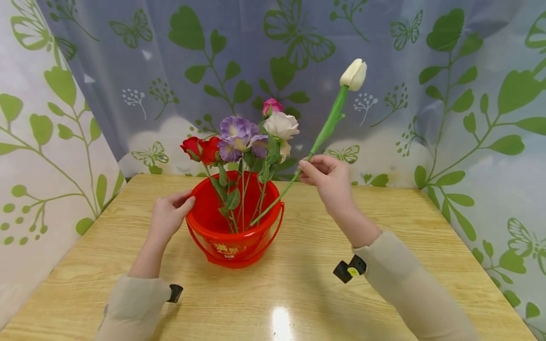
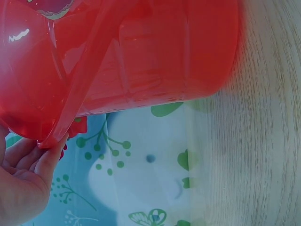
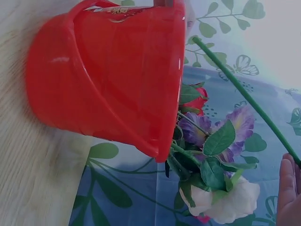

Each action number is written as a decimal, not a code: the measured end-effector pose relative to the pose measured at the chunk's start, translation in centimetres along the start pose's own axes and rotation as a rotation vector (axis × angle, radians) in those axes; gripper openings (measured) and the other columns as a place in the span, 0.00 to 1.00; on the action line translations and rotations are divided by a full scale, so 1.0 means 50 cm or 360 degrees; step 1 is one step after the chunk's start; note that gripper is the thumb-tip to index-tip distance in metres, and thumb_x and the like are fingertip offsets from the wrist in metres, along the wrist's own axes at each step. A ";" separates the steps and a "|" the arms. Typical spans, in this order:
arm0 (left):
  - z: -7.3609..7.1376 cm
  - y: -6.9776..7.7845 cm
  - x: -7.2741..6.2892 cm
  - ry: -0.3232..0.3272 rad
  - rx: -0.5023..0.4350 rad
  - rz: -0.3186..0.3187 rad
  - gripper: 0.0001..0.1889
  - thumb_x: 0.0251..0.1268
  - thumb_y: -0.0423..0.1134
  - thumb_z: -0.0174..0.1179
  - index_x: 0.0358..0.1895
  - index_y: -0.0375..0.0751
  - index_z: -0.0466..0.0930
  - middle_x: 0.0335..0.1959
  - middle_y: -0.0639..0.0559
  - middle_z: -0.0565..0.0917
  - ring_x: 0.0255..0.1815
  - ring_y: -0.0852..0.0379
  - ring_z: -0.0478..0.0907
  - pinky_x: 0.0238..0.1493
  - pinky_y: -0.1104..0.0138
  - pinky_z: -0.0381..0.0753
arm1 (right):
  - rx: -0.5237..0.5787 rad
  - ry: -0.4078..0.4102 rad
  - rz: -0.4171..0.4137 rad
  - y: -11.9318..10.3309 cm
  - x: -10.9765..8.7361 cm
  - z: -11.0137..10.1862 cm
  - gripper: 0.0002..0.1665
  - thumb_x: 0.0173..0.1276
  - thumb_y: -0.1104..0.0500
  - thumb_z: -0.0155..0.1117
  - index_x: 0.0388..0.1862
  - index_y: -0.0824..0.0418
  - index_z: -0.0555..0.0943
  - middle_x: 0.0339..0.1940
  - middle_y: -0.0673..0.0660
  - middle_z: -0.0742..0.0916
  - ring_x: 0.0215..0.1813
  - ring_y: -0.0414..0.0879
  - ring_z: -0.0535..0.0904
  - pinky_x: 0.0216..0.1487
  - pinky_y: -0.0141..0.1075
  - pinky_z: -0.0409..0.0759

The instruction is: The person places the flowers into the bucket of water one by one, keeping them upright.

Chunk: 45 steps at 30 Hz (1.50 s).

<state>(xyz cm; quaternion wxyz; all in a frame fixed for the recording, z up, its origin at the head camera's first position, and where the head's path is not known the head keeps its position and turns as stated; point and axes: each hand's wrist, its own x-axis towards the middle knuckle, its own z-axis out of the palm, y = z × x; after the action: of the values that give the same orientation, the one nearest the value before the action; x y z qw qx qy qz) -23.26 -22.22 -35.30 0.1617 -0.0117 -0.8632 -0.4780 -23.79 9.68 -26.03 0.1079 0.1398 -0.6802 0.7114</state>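
Note:
A red plastic bucket (image 1: 259, 242) stands on the table with several artificial flowers in it: red roses (image 1: 209, 150), a purple flower (image 1: 237, 132), a white rose (image 1: 281, 125) and a pink rose (image 1: 272, 105). My left hand (image 1: 168, 215) pinches the bucket's left rim between thumb and fingers, which the left wrist view also shows. To the right of the bouquet, my right hand (image 1: 330, 182) pinches the green stem of a white tulip (image 1: 328, 124). The tulip slants, bloom up and to the right. Its stem's lower end (image 3: 195, 39) hangs just outside the bucket's mouth in the right wrist view.
The wooden table (image 1: 384, 222) extends around the bucket. Behind it hangs a curtain (image 1: 239, 42) printed with leaves and butterflies, which also covers both sides. The bucket's red handle (image 1: 279, 225) hangs down over its front.

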 end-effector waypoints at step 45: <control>0.009 -0.002 0.005 0.0008 -0.0013 0.0015 0.19 0.61 0.38 0.54 0.50 0.28 0.74 0.43 0.35 0.78 0.44 0.47 0.76 0.36 0.74 0.76 | -0.0982 -0.0385 -0.0511 0.131 -0.061 0.118 0.07 0.56 0.67 0.62 0.35 0.66 0.77 0.33 0.57 0.82 0.35 0.44 0.79 0.36 0.30 0.78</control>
<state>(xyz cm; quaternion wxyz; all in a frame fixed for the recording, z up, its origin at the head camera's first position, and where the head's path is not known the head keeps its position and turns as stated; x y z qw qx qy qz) -23.65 -21.93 -35.50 0.1662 -0.0152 -0.8608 -0.4807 -22.85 3.59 -33.02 0.1739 0.2887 -0.8401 0.4250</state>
